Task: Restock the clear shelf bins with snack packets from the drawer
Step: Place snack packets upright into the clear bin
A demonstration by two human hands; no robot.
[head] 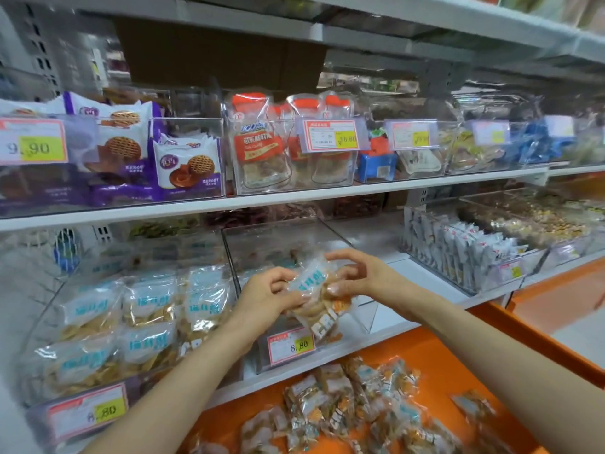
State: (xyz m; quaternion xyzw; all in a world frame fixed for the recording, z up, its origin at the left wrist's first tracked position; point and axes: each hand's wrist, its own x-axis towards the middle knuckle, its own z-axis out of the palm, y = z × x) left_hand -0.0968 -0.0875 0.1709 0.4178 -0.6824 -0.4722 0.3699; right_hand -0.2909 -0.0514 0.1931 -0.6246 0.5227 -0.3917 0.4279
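Observation:
A clear snack packet (316, 299) with a pale blue label and orange print is held between both hands over the front of a nearly bare clear shelf bin (262, 247). My left hand (265, 298) grips its left edge with curled fingers. My right hand (355, 276) pinches its right side, thumb pressed on the wrapper. Below, the open orange drawer (435, 352) holds several more of the same packets (347, 404). The bin to the left (42, 326) is full of such packets.
The upper shelf carries bins of purple biscuit packs (186, 165), red-capped candy bags (258, 142) and blue sweets (537, 145). A bin of white sachets (465, 250) stands to the right. Yellow price tags (291, 345) hang on the bin fronts.

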